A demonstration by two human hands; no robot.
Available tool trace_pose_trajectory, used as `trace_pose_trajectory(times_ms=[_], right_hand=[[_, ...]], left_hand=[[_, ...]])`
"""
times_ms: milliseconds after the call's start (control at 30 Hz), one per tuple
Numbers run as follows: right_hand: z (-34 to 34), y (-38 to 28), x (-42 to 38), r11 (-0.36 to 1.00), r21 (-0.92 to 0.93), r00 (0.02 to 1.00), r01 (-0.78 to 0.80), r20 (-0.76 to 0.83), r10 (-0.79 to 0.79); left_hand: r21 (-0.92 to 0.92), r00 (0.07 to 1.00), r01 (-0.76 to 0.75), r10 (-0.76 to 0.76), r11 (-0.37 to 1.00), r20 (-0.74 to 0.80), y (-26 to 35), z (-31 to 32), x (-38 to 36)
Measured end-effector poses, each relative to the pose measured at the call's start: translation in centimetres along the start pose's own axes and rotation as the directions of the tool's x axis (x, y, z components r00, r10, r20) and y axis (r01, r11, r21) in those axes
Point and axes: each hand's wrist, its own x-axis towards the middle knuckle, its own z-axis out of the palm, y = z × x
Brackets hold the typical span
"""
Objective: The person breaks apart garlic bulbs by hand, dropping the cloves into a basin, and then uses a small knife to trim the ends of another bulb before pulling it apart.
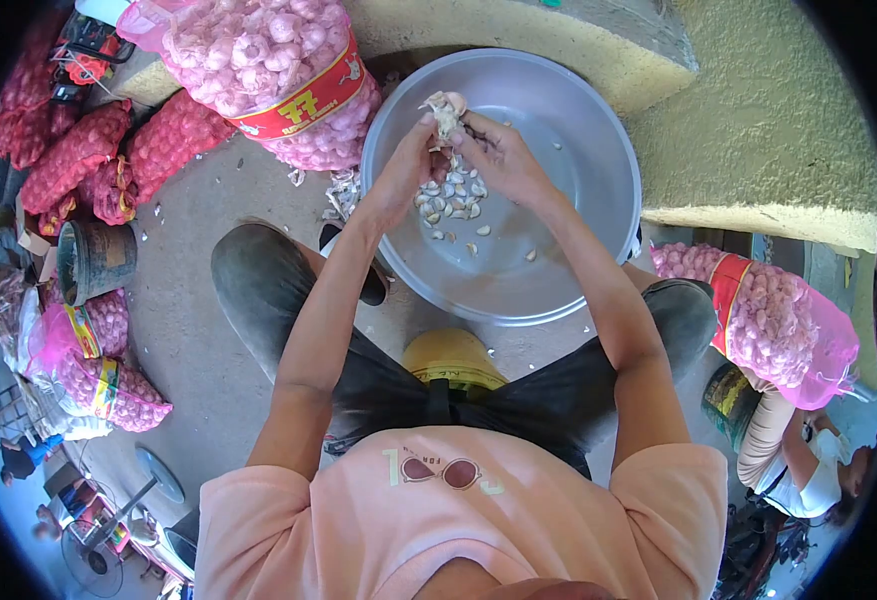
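Head view shows a wide grey-blue basin [568, 200] in the upper middle of the frame, on a grey concrete floor [188, 250] with small bits scattered on it. Behind it passes a pale, rough ledge [758, 130]. At the upper left stands a big mesh bag [278, 60] of pinkish bulbs with a red band, and more red mesh bags [78, 165] lie further left, near a dark bucket [98, 262]. Another pink bag [773, 320] leans at the right, and a co-worker [808, 460] is at the lower right.

The garlic bulb [445, 112] is above the upper left part of the basin. Its long axis seems to run roughly up and down the frame; which end is the root, I cannot tell. The left hand [416, 165] is partly closed, its fingers curled on the bulb. The right hand [501, 160] is also partly closed, thumb and fingertips pinching the bulb's right side. Loose cloves [453, 195] lie below, on the basin bottom.
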Motion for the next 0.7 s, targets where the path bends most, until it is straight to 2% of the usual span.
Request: trace_pose_trajectory(times_ms=[67, 200, 300, 367, 400, 467, 500, 567, 600, 667, 700], right_hand=[[-0.5, -1.9, -0.2, 0.969, 0.135, 0.976, -0.207, 0.101, 0.194], [-0.8, -2.2, -0.1, 0.921, 0.217, 0.944, -0.322, 0.139, 0.298], [-0.7, -1.8, 0.0, 0.941, 0.209, 0.963, -0.265, 0.115, 0.245], [-0.7, -2.0, 0.1, 0.989, 0.012, 0.985, -0.148, 0.096, 0.147], [-0.9, -1.9, 0.1, 0.989, 0.012, 0.984, -0.149, 0.097, 0.148], [-1.5, -1.8, 0.3, 0.979, -0.151, 0.972, -0.134, 0.173, 0.160], [-1.4, -2.3, 0.3, 0.979, -0.151, 0.972, -0.134, 0.173, 0.159], [-1.2, -3.4, 0.1, 0.992, -0.024, 0.965, -0.124, 0.231, 0.126], [-1.1, -3.8, 0.1, 0.992, -0.024, 0.965, -0.125, 0.231, 0.127], [-1.1, -4.1, 0.2, 0.973, -0.233, 0.974, 0.003, 0.220, 0.050], [-1.0, -3.9, 0.2, 0.973, -0.232, 0.974, 0.004, 0.220, 0.048]], left_hand=[[-0.013, 0.997, -0.068, 0.068, 0.998, 0.037, 1.2, 1.0, -0.6], [0.002, 0.996, -0.074, 0.074, 0.997, 0.045, 0.9, 0.7, -0.3], [0.009, 0.998, -0.063, 0.063, 0.998, 0.028, 0.2, -0.2, 0.1], [-0.100, 0.999, -0.013, 0.018, 0.995, 0.046, 0.2, -0.3, 0.0], [-0.102, 0.999, -0.013, 0.018, 0.995, 0.046, 0.3, -0.4, -0.1], [-0.117, 0.992, 0.066, -0.053, 0.991, 0.112, 0.6, -0.4, -0.2], [-0.117, 0.992, 0.066, -0.052, 0.991, 0.112, 0.7, -0.3, -0.2], [0.066, 0.996, 0.046, -0.050, 0.997, 0.070, 0.7, 0.0, -0.4], [0.065, 0.996, 0.046, -0.051, 0.997, 0.071, 0.6, -0.1, -0.3], [0.142, 0.996, 0.089, -0.092, 0.986, 0.015, 0.3, -0.3, -0.2], [0.143, 0.996, 0.088, -0.091, 0.986, 0.014, 0.4, -0.4, -0.2]])
